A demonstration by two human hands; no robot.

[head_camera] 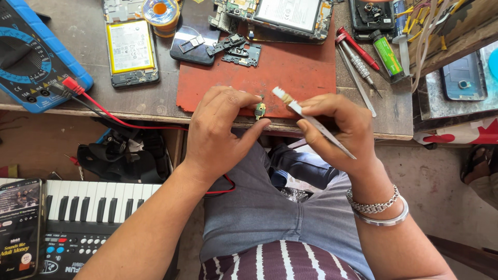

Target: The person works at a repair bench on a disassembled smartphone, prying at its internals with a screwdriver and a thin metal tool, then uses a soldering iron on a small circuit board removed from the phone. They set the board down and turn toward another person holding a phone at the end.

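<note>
A small green board (260, 110) sat pinched between thumb and fingertips of the left hand (220, 129), held just off the near edge of the desk (166, 101), over the red mat (290, 72). The right hand (340, 132) was closed round a small brush (306, 116), its pale bristles just right of the board — cleaning looked to be the step in hand. The next stroke would call for a steady pinch and light pressure. Farther off lay an opened phone (130, 49), solder reel (162, 13) and screwdrivers (358, 54); at far left, a blue multimeter (31, 57).
</note>
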